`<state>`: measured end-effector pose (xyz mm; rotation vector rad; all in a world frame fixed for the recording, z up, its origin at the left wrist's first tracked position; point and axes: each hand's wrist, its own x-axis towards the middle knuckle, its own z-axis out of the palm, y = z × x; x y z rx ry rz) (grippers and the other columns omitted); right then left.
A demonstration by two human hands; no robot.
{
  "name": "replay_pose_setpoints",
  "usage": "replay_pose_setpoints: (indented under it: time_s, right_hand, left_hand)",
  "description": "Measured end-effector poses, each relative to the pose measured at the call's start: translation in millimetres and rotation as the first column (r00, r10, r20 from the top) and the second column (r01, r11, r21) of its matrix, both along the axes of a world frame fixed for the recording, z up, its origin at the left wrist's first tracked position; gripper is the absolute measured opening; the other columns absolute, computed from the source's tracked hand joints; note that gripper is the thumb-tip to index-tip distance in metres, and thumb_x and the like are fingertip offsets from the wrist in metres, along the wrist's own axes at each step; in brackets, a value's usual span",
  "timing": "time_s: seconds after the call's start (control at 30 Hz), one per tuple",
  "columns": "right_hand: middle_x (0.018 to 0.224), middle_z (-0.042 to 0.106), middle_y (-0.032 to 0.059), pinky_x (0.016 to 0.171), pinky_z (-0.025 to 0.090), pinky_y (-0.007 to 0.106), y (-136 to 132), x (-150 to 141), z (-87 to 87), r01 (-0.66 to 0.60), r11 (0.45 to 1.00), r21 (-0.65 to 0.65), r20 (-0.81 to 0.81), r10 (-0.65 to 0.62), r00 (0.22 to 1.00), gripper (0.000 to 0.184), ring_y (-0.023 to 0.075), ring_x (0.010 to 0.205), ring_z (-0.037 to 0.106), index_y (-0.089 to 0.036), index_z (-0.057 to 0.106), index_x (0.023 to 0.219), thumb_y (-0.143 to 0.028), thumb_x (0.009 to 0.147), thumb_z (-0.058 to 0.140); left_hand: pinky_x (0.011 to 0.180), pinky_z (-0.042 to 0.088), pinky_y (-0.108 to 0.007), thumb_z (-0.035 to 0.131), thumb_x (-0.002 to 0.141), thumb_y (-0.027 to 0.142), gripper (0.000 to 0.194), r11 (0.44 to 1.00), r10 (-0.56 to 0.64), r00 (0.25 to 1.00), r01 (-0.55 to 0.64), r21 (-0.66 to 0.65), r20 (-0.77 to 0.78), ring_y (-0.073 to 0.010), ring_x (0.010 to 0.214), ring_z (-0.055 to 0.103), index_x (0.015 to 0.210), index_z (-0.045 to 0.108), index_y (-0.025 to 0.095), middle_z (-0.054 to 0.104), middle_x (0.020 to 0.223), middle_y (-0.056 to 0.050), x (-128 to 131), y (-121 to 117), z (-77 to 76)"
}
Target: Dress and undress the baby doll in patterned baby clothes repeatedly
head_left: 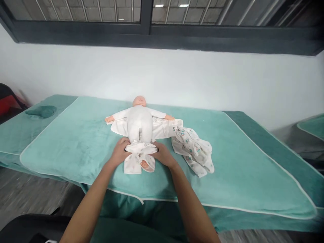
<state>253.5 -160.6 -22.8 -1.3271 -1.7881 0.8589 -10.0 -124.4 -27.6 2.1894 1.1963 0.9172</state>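
A baby doll with a white cloth body lies on its back, head toward the wall and arms spread. White printed baby trousers are around its lower legs, with one foot showing at a leg opening. My left hand is closed on the left side of the trousers' waistband, and my right hand grips the right side. Some fingertips are hidden by the cloth. Beneath the doll a white garment is spread out. To its right lies a crumpled baby garment with a coloured print.
Everything rests on a padded bed with a green cover edged in white piping. A face hole is at its left end. Behind stand a white wall and a dark-framed barred window. A red and black object is at far left.
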Motion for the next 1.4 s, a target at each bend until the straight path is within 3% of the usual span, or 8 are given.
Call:
replay_pose_setpoints:
  time_s: [0.23,0.4,0.53,0.67,0.87,1.07,1.23,1.4]
  right_hand:
    - [0.083,0.062,-0.0002,0.07,0.044,0.031,-31,-13,2.6,0.011,1.0,-0.023,-0.058,-0.013,0.998,0.023,0.0197,0.078,0.056,-0.02,0.061,0.089,-0.04,0.079,0.066]
    - [0.116,0.066,0.0122,0.098,0.046,0.048,-51,-25,-4.4,0.062,0.994,0.088,0.186,-0.077,0.98,0.076,0.0342,0.113,0.059,-0.018,0.057,0.117,-0.047,0.055,0.09]
    - [0.103,0.071,0.0102,0.094,0.049,0.049,-58,-43,1.1,0.145,0.988,0.047,0.227,-0.152,0.962,0.043,0.033,0.103,0.065,-0.019,0.061,0.104,-0.039,0.071,0.08]
    - [0.104,0.075,0.0067,0.087,0.053,0.042,-67,-38,38.4,-0.053,0.956,-0.287,-0.134,0.014,0.991,0.04,0.0297,0.098,0.068,-0.02,0.068,0.11,-0.04,0.076,0.076]
    - [0.107,0.074,0.007,0.087,0.052,0.037,-77,-13,91.3,-0.482,0.788,-0.384,-0.502,0.26,0.825,0.053,0.0263,0.098,0.068,-0.018,0.071,0.115,-0.052,0.076,0.078]
    - [0.107,0.067,0.0065,0.083,0.046,0.032,-60,-17,142.8,-0.661,0.621,-0.421,-0.22,0.637,0.739,0.057,0.0229,0.099,0.061,-0.017,0.067,0.113,-0.062,0.079,0.075]
    - [0.083,0.059,-0.0003,0.067,0.037,0.028,-57,-38,187.8,-0.613,0.582,-0.534,0.075,0.755,0.652,0.048,0.0147,0.073,0.05,-0.02,0.065,0.092,-0.067,0.088,0.062]
    - [0.082,0.06,-0.0009,0.065,0.034,0.028,-64,-50,217.5,-0.566,0.635,-0.526,0.186,0.735,0.652,0.045,0.0136,0.072,0.05,-0.02,0.067,0.088,-0.065,0.084,0.066]
  left_hand:
    - [0.086,0.047,-0.039,0.062,0.083,0.024,0.007,0.997,0.063,0.99,-0.068,-0.037,-0.129,-0.0247,0.09,0.061,0.089,0.061,0.021,0.066,0.092,-0.006,-6,-18,2.6]
    - [0.105,0.045,-0.047,0.092,0.058,0.042,0.092,0.985,-0.165,0.976,0.154,-0.08,-0.141,-0.0375,0.129,0.052,0.138,0.051,0.021,0.057,0.141,-0.016,-20,-43,10.8]
    - [0.098,0.046,-0.048,0.081,0.072,0.03,0.06,0.996,-0.079,0.949,0.085,0.006,-0.305,-0.0372,0.115,0.06,0.127,0.058,0.02,0.068,0.12,-0.016,-17,-55,18.9]
    - [0.076,0.05,-0.037,0.067,0.077,0.025,0.029,0.963,-0.145,0.98,0.107,-0.248,-0.137,-0.0269,0.087,0.066,0.106,0.064,0.022,0.071,0.095,-0.005,-23,-53,47.6]
    - [0.082,0.053,-0.035,0.078,0.07,0.031,0.05,0.563,-0.282,0.869,0.493,-0.663,0.407,-0.0285,0.102,0.066,0.119,0.067,0.021,0.073,0.111,-0.008,-44,-51,85.2]
    - [0.09,0.05,-0.034,0.087,0.066,0.05,0.076,0.203,-0.65,0.645,0.657,-0.726,0.401,-0.0302,0.113,0.059,0.13,0.06,0.019,0.065,0.125,-0.011,-47,-54,135.4]
    - [0.06,0.035,-0.025,0.06,0.091,0.06,0.042,0.452,-0.793,0.606,0.519,-0.725,-0.061,-0.0126,0.068,0.043,0.085,0.059,0.018,0.051,0.08,0.0,-29,-61,191.5]
    - [0.062,0.035,-0.026,0.06,0.09,0.056,0.038,0.416,-0.837,0.543,0.545,-0.728,-0.072,-0.0127,0.069,0.043,0.087,0.061,0.019,0.052,0.081,0.0,-15,-59,217.6]
